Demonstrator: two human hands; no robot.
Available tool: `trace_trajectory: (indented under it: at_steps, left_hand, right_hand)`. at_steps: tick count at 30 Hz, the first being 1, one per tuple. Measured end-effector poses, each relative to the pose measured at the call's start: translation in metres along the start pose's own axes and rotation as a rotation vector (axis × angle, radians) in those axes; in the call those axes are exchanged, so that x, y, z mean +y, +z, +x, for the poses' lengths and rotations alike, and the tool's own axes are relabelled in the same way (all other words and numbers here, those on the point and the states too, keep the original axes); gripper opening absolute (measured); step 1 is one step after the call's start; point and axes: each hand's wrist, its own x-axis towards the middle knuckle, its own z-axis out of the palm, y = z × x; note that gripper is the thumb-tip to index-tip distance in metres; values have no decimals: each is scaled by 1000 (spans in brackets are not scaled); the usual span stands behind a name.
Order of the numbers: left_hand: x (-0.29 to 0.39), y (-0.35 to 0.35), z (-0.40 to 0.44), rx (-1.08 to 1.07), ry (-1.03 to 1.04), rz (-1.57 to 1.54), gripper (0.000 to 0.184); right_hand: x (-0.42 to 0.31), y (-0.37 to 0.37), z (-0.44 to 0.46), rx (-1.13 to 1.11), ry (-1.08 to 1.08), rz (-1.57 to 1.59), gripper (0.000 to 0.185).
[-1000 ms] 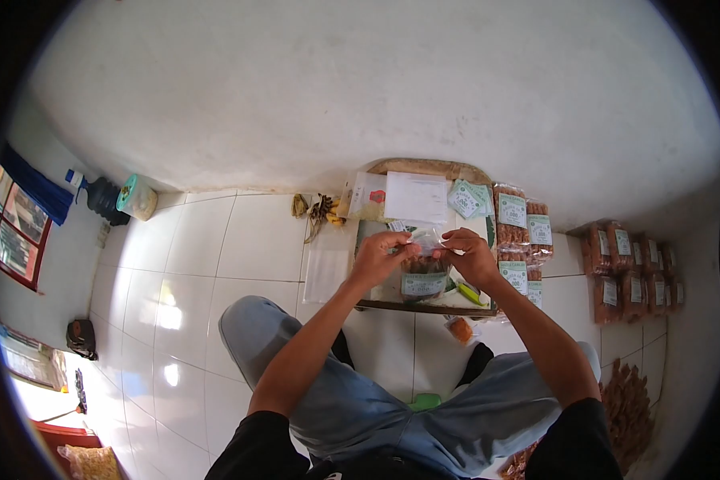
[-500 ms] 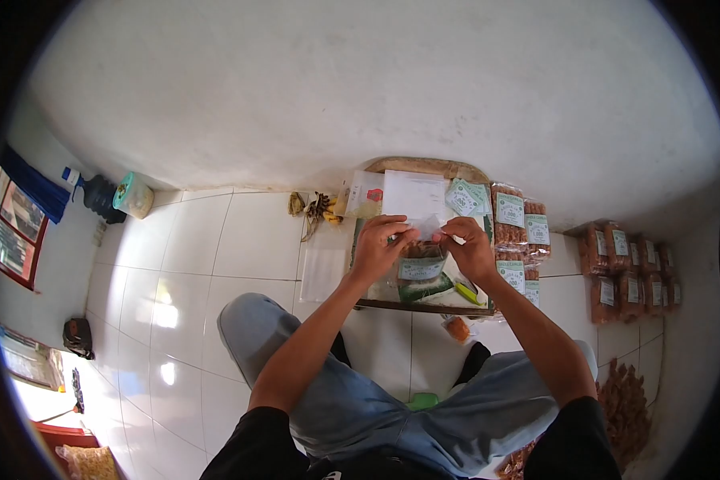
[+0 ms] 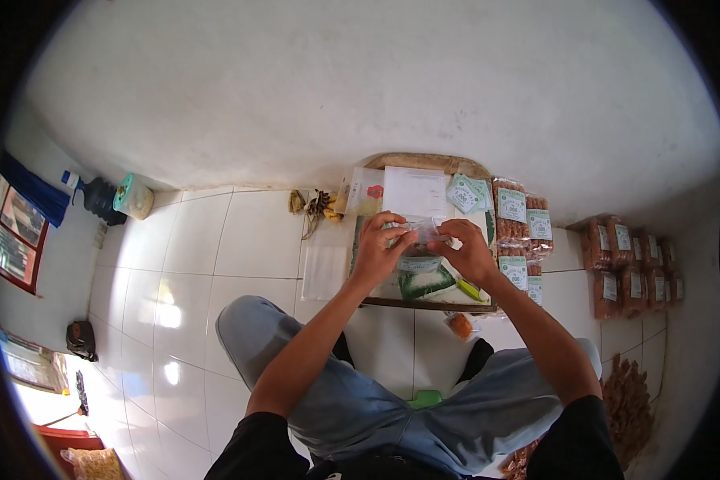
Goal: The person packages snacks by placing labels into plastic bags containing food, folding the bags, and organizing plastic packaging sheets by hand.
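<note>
A clear plastic bag [image 3: 426, 230] with brown contents and a pale green label is held above the low table [image 3: 424, 305]. My left hand [image 3: 380, 250] pinches the left side of its upper edge, and my right hand [image 3: 466, 250] pinches the right side. The bag's lower part, with its label [image 3: 418, 263], hangs between the hands. Just below my right hand lies a yellow-green tool [image 3: 470, 290]. White sheets [image 3: 414, 192] and loose green-and-white labels [image 3: 466, 193] lie behind the hands.
Packed, labelled bags [image 3: 512, 212] stand at the table's right, with more packs [image 3: 616, 244] farther right. Clear plastic sleeves [image 3: 325, 268] and bananas [image 3: 330, 210] lie to the left. A small orange packet [image 3: 461, 326] is on the floor in front.
The bag between my hands has risen and tilted, showing more of the green patch on the table below it. Both hands still pinch its upper edge.
</note>
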Motion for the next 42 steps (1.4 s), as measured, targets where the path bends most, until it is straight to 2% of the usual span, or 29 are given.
trace_trajectory:
  at_steps: [5, 9, 15, 18, 20, 27, 30, 32, 33, 36, 38, 42]
  left_hand:
    - [-1, 0, -1, -49, 113, 72, 17]
    - [1, -1, -2, -81, 115, 96, 17]
    - [4, -3, -3, -99, 140, 56, 23]
    - [-1, -1, -3, -125, 111, 42, 23]
    - [-3, 1, -3, -73, 57, -138, 23]
    - [7, -8, 1, -7, 49, -54, 18]
    - [11, -7, 3, 16, 14, -151, 17]
    - [21, -8, 2, 30, -214, -368, 16]
    - [22, -7, 2, 30, -213, -368, 16]
    - [19, -3, 1, 107, -180, -327, 16]
    - [6, 1, -2, 107, 41, -5, 14]
    - [10, 1, -3, 168, 198, 163, 13]
  right_hand:
    - [10, 2, -2, -47, 149, 151, 21]
    - [8, 3, -3, -35, 244, 219, 20]
    - [14, 2, -3, -43, 230, 214, 20]
    - [19, 4, -4, -43, 208, 257, 22]
    - [18, 4, -4, -27, 227, 276, 22]
    - [15, 2, 0, -37, 374, 306, 23]
    - [13, 1, 1, -58, 399, 306, 20]
    - [15, 2, 0, -48, 372, 313, 18]
    - [16, 3, 0, -39, 345, 320, 17]
    - [25, 7, -1, -48, 224, 390, 14]
    - [24, 5, -2, -75, 257, 401, 13]
    - [27, 7, -2, -70, 305, 441, 12]
